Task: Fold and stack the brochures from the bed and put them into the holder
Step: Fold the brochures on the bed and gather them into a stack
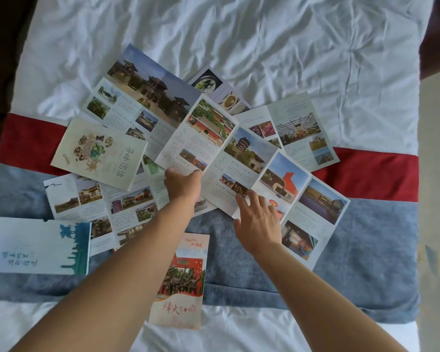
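Note:
Several brochures lie spread over the bed. A long unfolded brochure (244, 158) with temple and pagoda photos runs diagonally across the middle. My left hand (182, 185) grips its near left edge, fingers curled under the paper. My right hand (258, 219) lies with spread fingers on the brochure's lower middle panel. A folded red brochure (182, 280) lies between my forearms. A cream folded brochure (99, 153) and a folded blue-and-white one (38, 246) lie to the left. No holder is in view.
More unfolded brochures overlap behind and to the left, one with a gate photo (148, 90) and one at the right (295, 128). The bed has a white sheet (264, 41) and a red and blue runner (366, 240). Dark floor shows at the left edge.

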A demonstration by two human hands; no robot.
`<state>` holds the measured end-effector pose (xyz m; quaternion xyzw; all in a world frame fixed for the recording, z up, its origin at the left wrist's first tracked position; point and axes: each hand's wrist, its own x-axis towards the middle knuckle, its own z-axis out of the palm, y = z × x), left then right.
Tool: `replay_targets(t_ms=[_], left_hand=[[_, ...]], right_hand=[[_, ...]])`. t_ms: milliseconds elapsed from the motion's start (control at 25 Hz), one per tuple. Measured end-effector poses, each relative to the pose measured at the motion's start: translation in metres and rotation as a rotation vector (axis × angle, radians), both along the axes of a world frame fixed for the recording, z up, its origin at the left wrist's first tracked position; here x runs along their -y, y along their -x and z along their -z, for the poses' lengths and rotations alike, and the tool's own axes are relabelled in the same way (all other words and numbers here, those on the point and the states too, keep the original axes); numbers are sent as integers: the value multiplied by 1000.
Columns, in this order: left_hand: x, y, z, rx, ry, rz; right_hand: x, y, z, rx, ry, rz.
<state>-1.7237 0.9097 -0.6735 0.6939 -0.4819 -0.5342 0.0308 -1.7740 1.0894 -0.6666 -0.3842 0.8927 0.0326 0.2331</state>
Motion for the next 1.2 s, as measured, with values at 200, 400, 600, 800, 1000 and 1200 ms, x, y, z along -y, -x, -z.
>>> replay_targets(t_ms=[200, 400, 600, 800, 1000, 1200], left_hand=[[5, 9, 3, -39, -119, -314], [5, 9, 8, -73, -136, -396], [11, -1, 8, -25, -22, -312], [3, -2, -7, -90, 67, -131], [-22, 3, -30, -136, 124, 114], [-45, 8, -47, -214, 15, 205]], right_hand=[[5, 12, 2, 0, -9, 13], [5, 13, 6, 14, -18, 9], [5, 9, 7, 59, -12, 66], [7, 13, -3, 57, 21, 136], [13, 24, -21, -39, 117, 65], [31, 32, -41, -95, 158, 58]])
